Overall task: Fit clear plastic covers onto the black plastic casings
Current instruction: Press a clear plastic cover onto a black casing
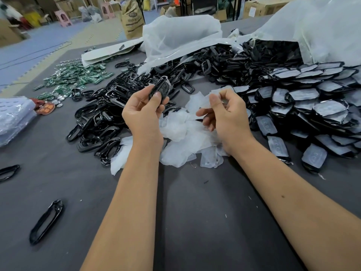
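My left hand [143, 112] grips a black plastic casing [162, 87], held up above the table with thumb on its near face. My right hand [222, 112] pinches a clear plastic cover [207, 98] between thumb and forefinger, a short gap to the right of the casing. Below both hands lies a loose heap of clear covers [181, 141]. A big pile of bare black casings [101, 122] spreads to the left and behind. Rows of casings with covers on them [316, 106] are stacked at the right.
The grey table [185, 222] holds stray black frames [46, 222] at the near left. Green circuit boards [76, 77] lie at the far left. White sacks [179, 34] spilling black parts stand at the back. A clear blister tray [13, 116] sits at the left edge.
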### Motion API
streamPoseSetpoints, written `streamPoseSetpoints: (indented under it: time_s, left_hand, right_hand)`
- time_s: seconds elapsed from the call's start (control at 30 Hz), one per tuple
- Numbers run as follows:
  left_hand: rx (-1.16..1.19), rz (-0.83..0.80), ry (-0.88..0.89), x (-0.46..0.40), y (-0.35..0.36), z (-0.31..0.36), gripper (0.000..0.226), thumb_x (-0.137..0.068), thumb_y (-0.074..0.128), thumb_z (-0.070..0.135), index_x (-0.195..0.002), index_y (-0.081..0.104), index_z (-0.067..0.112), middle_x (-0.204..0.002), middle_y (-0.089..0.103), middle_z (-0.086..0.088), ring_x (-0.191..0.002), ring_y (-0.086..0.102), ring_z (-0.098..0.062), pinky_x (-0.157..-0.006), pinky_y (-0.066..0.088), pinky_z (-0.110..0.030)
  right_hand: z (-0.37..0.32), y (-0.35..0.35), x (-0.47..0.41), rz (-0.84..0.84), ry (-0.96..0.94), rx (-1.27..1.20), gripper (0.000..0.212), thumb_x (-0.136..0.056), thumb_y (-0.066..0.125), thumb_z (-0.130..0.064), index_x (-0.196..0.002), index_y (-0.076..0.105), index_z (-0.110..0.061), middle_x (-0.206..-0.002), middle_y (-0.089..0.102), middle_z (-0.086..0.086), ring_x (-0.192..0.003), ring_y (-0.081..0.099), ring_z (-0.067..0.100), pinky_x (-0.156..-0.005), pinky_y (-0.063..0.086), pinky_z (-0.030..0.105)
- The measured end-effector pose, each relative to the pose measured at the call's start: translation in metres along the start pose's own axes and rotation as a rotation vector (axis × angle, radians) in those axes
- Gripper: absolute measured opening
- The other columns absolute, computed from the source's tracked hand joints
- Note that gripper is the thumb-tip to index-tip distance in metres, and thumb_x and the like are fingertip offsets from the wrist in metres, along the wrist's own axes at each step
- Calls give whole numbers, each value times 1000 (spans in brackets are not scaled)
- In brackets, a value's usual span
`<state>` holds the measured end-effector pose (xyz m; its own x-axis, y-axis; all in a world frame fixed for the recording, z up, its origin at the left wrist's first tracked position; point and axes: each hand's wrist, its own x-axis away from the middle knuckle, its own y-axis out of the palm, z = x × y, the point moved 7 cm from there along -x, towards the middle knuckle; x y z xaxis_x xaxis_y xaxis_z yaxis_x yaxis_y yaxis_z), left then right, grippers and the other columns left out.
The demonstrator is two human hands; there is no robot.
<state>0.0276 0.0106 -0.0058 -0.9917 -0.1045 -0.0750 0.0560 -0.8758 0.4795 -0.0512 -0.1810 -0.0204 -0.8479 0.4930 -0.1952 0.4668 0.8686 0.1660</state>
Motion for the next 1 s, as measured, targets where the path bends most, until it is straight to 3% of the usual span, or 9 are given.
streamPoseSetpoints:
  time_s: [0.17, 0.4, 0.5, 0.73, 1.0]
  left_hand:
    - [-87, -111, 112, 2, 15, 11, 20, -89, 70, -8, -96, 74, 11, -85, 73, -3, -76, 75, -24, -64, 54, -22]
    - [17, -121, 27, 5, 18, 3, 23, -90, 69, -9, -95, 76, 12, -93, 68, -10, -75, 75, -24, -63, 54, -20]
    - [59, -138, 2, 6, 21, 1, 22, -90, 68, -10, -96, 75, 11, -87, 69, -6, -74, 75, -23, -63, 54, -20]
    - [12, -321, -2, 20, 42, 0, 22, -90, 66, -13, -97, 73, 7, -80, 74, -3, -68, 71, -21, -62, 54, -20]
    - [0, -372, 8, 21, 43, 2, 22, -90, 66, -12, -98, 73, 7, -78, 73, 0, -68, 72, -19, -63, 54, -20]
  right_hand:
    - [1, 4, 0, -77, 29, 1, 13, -110, 50, -17, -102, 51, -7, -78, 77, 14, -52, 59, 17, -45, 43, 26]
    - [6, 12, 2, -172, 61, 83, 13, -107, 54, -12, -96, 62, -9, -81, 78, 12, -63, 70, 18, -49, 46, 22]
    - [7, 12, 1, -192, 72, 116, 15, -106, 53, -12, -94, 61, -12, -88, 79, 10, -72, 73, 20, -53, 47, 24]
    - [3, 16, 3, -255, 22, 223, 19, -93, 78, -17, -85, 62, -11, -84, 77, 13, -68, 69, 13, -58, 50, 22]
    - [2, 17, 4, -302, 24, 164, 5, -105, 60, -8, -102, 56, -6, -74, 75, 12, -56, 64, 17, -49, 46, 23]
